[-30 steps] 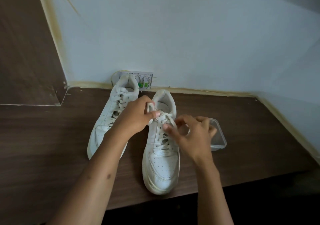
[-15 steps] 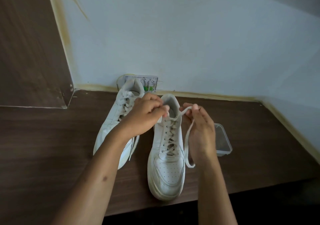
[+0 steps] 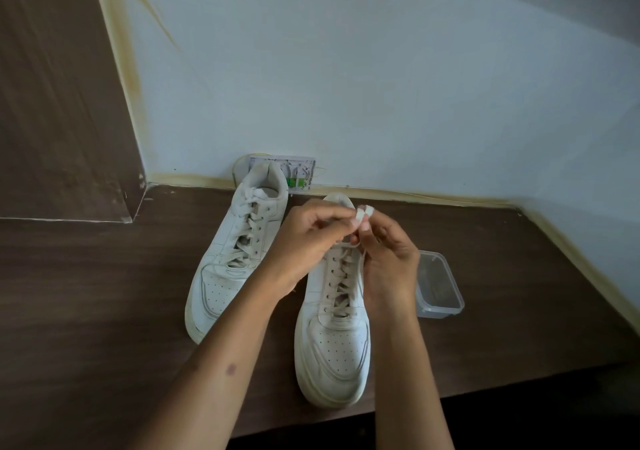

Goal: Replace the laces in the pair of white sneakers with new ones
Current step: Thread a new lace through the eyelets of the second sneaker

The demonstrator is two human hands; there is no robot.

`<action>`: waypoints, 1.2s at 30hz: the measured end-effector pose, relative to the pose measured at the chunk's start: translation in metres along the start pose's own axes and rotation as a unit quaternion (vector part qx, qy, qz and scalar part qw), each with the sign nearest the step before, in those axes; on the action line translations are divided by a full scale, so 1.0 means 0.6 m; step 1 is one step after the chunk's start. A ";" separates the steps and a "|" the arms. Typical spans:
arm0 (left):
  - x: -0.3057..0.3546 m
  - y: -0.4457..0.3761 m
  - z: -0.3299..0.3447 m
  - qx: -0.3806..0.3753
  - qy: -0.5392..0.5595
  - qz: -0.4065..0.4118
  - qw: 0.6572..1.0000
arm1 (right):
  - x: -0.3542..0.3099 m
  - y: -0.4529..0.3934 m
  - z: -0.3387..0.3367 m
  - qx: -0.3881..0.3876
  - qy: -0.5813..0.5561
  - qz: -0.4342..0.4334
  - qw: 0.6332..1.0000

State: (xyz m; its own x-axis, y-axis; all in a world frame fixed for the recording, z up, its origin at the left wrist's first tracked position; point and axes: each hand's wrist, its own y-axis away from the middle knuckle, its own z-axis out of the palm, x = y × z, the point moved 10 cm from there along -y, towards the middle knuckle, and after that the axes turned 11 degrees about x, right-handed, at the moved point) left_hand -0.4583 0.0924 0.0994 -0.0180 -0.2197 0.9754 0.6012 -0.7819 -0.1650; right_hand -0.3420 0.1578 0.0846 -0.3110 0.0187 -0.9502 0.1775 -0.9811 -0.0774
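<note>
Two white sneakers stand on the dark wooden table, toes toward me. The left sneaker (image 3: 228, 259) is laced and untouched. Over the collar of the right sneaker (image 3: 334, 345) my left hand (image 3: 304, 242) and my right hand (image 3: 388, 255) meet, both pinching the ends of its white lace (image 3: 363, 215) between fingertips. The lace is threaded through the eyelets below my hands. My hands hide the shoe's tongue and top eyelets.
A clear plastic container (image 3: 437, 285) sits on the table just right of the right sneaker. A wall socket plate (image 3: 298, 172) is behind the left sneaker. The table's front edge (image 3: 450, 401) runs close to the right shoe's toe. A wooden panel (image 3: 62, 103) rises at left.
My right hand has drawn the loose lace up from the shoe's side and come together with my left hand above the collar. The camera has tilted slightly.
</note>
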 end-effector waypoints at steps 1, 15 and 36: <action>-0.004 0.000 -0.001 -0.004 0.005 -0.009 1.000 | 0.003 -0.001 -0.005 0.011 -0.014 0.013 1.000; -0.025 -0.006 -0.026 0.065 0.052 -0.051 0.995 | 0.001 0.001 0.018 -0.130 -0.049 0.041 0.989; -0.004 -0.008 0.016 -0.057 -0.079 0.129 0.987 | 0.036 -0.017 -0.022 0.004 -0.095 0.084 0.992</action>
State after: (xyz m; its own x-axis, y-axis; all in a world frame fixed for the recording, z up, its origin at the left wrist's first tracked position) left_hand -0.4532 0.1023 0.0995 0.2543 -0.3338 0.9077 0.4755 -0.7741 -0.4179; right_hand -0.3378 0.1706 0.0610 -0.4477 -0.1817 -0.8755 0.2342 -0.9688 0.0813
